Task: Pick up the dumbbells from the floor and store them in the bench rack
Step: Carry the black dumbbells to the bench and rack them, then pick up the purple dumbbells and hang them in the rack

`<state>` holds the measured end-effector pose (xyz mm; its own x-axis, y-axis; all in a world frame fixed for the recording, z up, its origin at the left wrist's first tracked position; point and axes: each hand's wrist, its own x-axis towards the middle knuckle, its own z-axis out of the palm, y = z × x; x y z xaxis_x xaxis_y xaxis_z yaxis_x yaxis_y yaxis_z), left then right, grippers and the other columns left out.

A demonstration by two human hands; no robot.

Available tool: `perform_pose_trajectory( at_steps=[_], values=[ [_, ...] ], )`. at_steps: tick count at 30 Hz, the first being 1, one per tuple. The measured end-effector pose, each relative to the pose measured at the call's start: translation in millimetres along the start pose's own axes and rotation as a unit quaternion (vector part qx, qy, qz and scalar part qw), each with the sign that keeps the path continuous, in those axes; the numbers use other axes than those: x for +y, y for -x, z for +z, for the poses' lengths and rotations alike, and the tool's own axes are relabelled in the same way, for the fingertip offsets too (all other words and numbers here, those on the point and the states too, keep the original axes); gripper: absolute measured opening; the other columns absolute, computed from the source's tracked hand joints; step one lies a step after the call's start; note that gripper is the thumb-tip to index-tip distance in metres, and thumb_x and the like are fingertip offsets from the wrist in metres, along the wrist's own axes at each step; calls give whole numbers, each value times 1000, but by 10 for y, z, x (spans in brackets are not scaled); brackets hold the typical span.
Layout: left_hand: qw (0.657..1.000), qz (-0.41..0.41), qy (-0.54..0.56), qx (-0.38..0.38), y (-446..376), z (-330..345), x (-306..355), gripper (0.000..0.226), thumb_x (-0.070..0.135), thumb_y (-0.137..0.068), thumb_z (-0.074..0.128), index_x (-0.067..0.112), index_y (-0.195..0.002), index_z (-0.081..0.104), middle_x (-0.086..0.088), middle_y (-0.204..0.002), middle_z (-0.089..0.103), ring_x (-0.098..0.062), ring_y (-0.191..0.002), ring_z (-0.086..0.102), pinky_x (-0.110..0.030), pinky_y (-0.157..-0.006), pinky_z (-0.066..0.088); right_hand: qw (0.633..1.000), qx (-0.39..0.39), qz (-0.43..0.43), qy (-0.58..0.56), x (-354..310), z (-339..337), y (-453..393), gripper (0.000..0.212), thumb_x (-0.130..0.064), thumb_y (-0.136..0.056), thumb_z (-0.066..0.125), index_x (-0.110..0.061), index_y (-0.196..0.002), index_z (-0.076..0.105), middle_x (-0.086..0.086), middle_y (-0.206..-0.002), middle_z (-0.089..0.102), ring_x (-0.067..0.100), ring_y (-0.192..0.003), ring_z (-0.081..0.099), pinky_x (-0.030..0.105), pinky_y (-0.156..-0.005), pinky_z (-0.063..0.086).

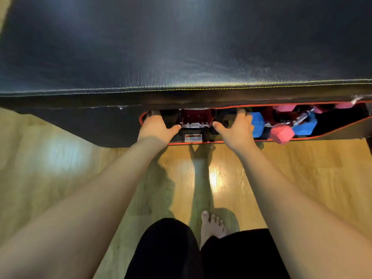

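Bare foot (212, 224) on wood floor (302, 168).
Left hand (157, 127) and right hand (235, 128): both reach into the bench rack (342, 129), fingers hidden under the bench pad (181, 47); grasp cannot be told.
Blue dumbbell (257, 124) and pink dumbbell (280, 133): in rack, beside the right hand.
Step, judged: stowing. Next: seat load, withdraw hands.

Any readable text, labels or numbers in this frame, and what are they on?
Only one text shows: a small red-and-white sticker on the rack frame under the bench, between the two hands; its print is too blurred to read. No markings can be read on the dumbbells.
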<state>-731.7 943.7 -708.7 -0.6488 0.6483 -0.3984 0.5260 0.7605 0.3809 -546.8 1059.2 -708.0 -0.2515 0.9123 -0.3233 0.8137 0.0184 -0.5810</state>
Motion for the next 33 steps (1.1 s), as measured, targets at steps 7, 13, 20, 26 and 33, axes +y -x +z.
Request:
perform_pose_trajectory(
  at_steps=[7,13,20,26,33],
  values=[
    [975,60,-23,-214,1532,-1231,316,66,43,-89,66,13,-144,46,-8,-148,49,-23,-135,46,-29,-110,35,987,-143,63,-39,-407,-1137,1605,70,-40,-86,69,-15,-145,39,13,-147,31,35,-134,38,39,-113,31],
    [979,86,29,-183,2873,-2466,725,50,37,-93,63,18,-138,52,-2,-144,51,-18,-133,47,-27,-109,32,984,-150,78,-53,-910,-2319,2943,56,-37,-91,64,-17,-139,45,7,-142,37,24,-126,47,26,-99,34],
    [983,143,88,-77,3817,-3389,1056,44,37,-91,64,22,-131,58,4,-130,57,-15,-121,53,-27,-101,38,989,-130,-1,-68,-1594,-3118,3733,54,-37,-92,62,-19,-139,45,6,-139,40,23,-115,54,23,-89,36],
    [983,159,93,-26,4314,-3624,1170,44,37,-92,62,22,-133,56,6,-131,55,-15,-112,55,-26,-90,42,988,-120,-83,-57,-1754,-3452,4002,52,-38,-93,61,-21,-139,44,3,-140,38,22,-112,55,29,-95,39],
    [983,114,143,-9,4899,-3528,1155,42,39,-90,65,24,-129,58,8,-129,57,-11,-120,54,-33,-105,44,972,-170,-153,-55,-1716,-3720,4309,48,-41,-94,58,-27,-137,44,-4,-134,40,16,-112,54,34,-99,44]
  ],
)
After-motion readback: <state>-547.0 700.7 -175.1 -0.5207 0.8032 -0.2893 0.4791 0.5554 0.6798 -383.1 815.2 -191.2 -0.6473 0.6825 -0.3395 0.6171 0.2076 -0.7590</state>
